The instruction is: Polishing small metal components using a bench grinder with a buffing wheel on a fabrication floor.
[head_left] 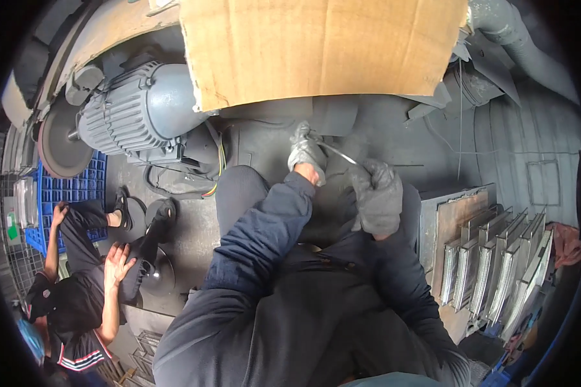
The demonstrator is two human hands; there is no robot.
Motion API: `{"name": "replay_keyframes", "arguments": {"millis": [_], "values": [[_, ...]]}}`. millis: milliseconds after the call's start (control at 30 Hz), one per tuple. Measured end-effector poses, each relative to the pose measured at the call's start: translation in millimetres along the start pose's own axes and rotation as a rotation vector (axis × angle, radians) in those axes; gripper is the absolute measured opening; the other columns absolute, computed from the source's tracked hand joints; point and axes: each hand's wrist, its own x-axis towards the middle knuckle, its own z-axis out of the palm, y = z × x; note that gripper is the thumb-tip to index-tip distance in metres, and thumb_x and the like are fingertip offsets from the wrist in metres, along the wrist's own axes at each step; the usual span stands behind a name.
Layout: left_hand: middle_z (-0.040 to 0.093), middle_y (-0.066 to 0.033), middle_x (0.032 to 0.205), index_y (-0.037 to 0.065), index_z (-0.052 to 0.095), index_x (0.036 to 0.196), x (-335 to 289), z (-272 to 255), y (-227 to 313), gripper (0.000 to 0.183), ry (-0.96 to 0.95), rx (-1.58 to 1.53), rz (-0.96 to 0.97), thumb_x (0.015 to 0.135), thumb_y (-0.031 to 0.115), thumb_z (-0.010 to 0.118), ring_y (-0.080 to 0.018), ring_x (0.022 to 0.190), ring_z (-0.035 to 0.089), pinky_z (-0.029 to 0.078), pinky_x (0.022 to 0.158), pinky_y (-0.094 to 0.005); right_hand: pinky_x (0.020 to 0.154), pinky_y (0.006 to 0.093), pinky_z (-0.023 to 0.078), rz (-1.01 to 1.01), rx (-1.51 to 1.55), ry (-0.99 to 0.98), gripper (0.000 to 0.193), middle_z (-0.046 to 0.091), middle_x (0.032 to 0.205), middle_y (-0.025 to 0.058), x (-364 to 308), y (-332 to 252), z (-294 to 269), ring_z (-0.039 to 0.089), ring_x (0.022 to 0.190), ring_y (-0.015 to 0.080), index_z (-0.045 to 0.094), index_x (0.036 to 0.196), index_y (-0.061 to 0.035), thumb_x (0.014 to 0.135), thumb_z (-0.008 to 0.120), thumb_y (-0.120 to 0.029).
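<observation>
My left hand (306,153), in a worn pale grey glove, is closed near one end of a thin, shiny metal strip (337,153). At the strip's other end is my right hand (378,197), in a darker grey glove, with its fingers curled round. The strip slants down from left to right between the two hands, in front of my knees. Its ends are hidden in the gloves, so its exact kind cannot be made out.
A cardboard sheet (323,51) hangs just beyond my hands. A grey motor (139,113) with a wheel (64,142) stands at the far left. Several metal pieces (490,264) stand in rows at my right. Another person (77,277) sits at my left beside a blue crate (90,184).
</observation>
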Motion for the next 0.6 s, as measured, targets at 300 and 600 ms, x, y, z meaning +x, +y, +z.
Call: {"name": "replay_keyframes", "arguments": {"millis": [300, 600], "values": [[0.063, -0.0123, 0.084, 0.007, 0.059, 0.092, -177.7, 49.8, 14.5, 0.030, -0.095, 0.300, 0.833, 0.101, 0.036, 0.060, -0.0332, 0.087, 0.065, 0.057, 0.087, -0.0631, 0.088, 0.0486, 0.051, -0.574, 0.189, -0.098, 0.039, 0.068, 0.093, 0.0068, -62.6, -28.6, -28.3, 0.066, 0.095, 0.0336, 0.066, 0.119, -0.0119, 0.085, 0.081, -0.024], [0.070, -0.0163, 0.092, -0.009, 0.064, 0.090, -255.4, 89.1, 27.2, 0.036, -0.186, 1.379, 1.751, 0.107, 0.021, 0.054, -0.0282, 0.081, 0.076, 0.064, 0.072, -0.0357, 0.098, 0.0518, 0.050, -0.698, 0.224, -0.251, 0.051, 0.070, 0.098, 0.0063, -83.8, -50.0, -34.2, 0.066, 0.100, 0.0339, 0.069, 0.122, -0.0118, 0.077, 0.086, -0.031]]}}
